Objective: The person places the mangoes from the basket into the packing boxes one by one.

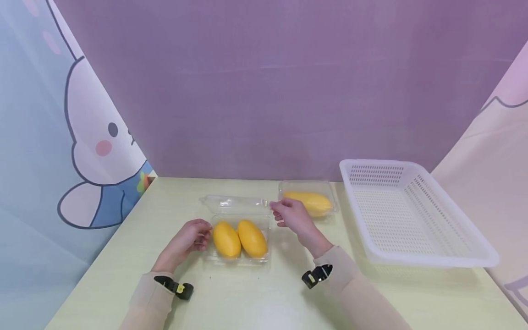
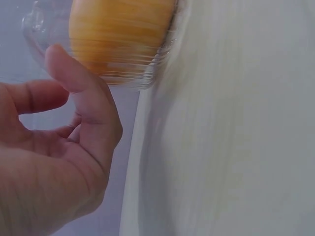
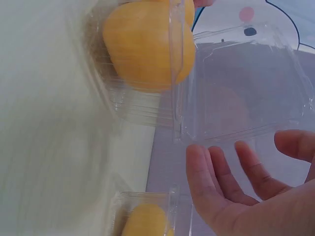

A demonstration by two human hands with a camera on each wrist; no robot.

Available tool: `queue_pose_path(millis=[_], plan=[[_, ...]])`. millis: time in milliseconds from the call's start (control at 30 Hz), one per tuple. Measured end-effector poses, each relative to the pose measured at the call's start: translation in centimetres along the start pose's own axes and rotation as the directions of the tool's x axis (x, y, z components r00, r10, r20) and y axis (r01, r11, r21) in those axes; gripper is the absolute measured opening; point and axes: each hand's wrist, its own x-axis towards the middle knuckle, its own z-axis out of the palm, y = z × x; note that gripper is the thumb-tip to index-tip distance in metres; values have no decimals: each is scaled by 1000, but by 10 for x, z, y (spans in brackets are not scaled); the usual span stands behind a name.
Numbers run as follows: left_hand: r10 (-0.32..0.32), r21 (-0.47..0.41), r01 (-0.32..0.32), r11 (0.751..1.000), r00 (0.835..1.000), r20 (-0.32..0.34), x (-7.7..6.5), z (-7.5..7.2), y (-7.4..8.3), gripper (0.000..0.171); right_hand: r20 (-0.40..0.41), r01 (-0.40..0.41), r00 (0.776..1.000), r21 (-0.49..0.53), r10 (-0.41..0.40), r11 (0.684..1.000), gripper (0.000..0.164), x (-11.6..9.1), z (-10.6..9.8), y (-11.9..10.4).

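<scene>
A clear plastic clamshell box (image 1: 218, 262) stands on the table with two yellow mangoes (image 1: 226, 239) side by side in it. Its hinged lid (image 1: 237, 204) is raised at the back, as the right wrist view also shows. At the box's left side is my left hand (image 1: 189, 240), loosely bent. In the left wrist view one fingertip (image 2: 58, 55) overlaps the clear wall; whether it touches, I cannot tell. My right hand (image 1: 294, 217) is beside the lid's right edge, fingers spread and relaxed, pinching nothing; contact with the lid is unclear.
Behind my right hand a second clear box (image 1: 307, 185) holds a yellow mango (image 1: 311, 204). To the right stands a white perforated plastic basket (image 1: 433, 261). A purple backdrop (image 1: 255, 101) rises behind the pale table (image 1: 231, 302), with printed curtains (image 1: 37, 160) at the sides.
</scene>
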Motion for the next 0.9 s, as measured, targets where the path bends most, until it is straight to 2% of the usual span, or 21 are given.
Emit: queue_pose_path(millis=[233, 433, 600, 900], plan=[[-48, -68, 46, 997, 998, -28, 1, -2, -1, 31, 53, -94, 994, 9, 93, 996, 43, -3, 1, 11], [-54, -109, 53, 993, 999, -5, -3, -3, 1, 48, 89, -142, 986, 48, 138, 989, 37, -6, 3, 20], [-57, -99, 56, 993, 998, -3, -3, -3, 1, 44, 135, -157, 981, 105, 142, 982, 29, -6, 4, 28], [-4, -48, 6, 999, 1000, 29, -1, -4, -2, 29, 200, -156, 971, 129, 129, 979, 17, -6, 6, 38]])
